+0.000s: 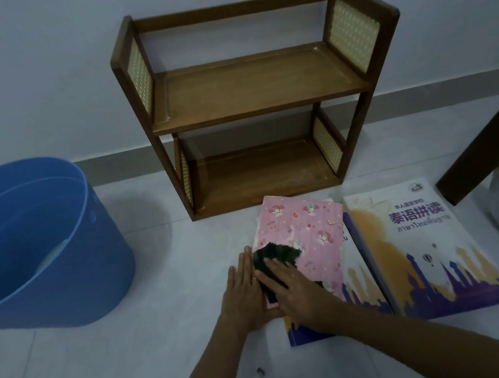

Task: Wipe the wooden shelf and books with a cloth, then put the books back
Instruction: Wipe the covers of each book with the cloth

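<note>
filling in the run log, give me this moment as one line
step: wiping pink book | right hand: presses dark cloth | left hand: steadies book | shelf: no books

Both shelf (254, 91) tiers open-fronted; bucket (34, 250) stands left, books (419, 247) lie just before it.

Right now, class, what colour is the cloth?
Dark, blackish cloth; head view shows it on the pink book.

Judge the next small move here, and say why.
Probably sweep the dark cloth up the pink book under the right hand; the cloth covers only its near corner, and the left hand steadies its edge.
</note>
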Demonstrator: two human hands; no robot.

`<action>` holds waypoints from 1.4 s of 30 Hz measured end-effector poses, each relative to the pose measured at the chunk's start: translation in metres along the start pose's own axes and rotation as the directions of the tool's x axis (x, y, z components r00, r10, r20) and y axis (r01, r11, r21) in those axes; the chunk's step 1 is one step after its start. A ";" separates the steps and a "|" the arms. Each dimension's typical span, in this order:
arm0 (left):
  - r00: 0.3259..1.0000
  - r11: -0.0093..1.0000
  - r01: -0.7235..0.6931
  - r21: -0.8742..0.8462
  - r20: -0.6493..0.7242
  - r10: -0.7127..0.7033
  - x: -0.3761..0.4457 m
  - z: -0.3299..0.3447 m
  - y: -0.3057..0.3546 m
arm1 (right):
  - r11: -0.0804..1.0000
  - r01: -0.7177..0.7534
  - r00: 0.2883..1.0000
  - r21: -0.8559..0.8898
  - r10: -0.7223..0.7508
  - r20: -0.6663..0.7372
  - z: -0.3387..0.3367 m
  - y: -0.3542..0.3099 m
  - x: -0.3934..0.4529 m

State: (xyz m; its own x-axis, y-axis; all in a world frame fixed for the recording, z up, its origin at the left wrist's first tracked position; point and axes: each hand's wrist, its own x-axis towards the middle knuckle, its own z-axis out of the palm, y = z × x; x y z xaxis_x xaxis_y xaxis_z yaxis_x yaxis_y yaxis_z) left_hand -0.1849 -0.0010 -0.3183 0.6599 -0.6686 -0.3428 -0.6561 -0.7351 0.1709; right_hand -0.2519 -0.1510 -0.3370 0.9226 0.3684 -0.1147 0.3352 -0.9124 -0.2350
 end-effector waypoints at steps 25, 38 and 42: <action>0.993 0.992 0.004 0.128 0.117 -0.019 0.015 -0.023 0.009 | 0.963 -0.266 0.950 -0.042 0.254 -0.182 -0.035 0.062 0.010; 0.989 0.975 0.016 0.221 0.139 -0.048 0.017 -0.027 0.016 | 0.944 -0.331 0.932 0.003 0.328 -0.152 0.006 -0.018 -0.039; 0.986 0.982 0.043 0.183 0.152 -0.072 0.017 -0.026 0.016 | 0.941 -0.338 0.933 -0.026 0.332 -0.142 -0.006 -0.001 -0.044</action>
State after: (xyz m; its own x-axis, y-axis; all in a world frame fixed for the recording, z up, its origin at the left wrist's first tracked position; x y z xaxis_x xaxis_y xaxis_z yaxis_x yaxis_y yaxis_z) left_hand -0.1743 -0.0271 -0.2973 0.6418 -0.5891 -0.4910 -0.6828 -0.7304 -0.0161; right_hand -0.2921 -0.1672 -0.3261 0.9988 0.0157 -0.0474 0.0081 -0.9875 -0.1572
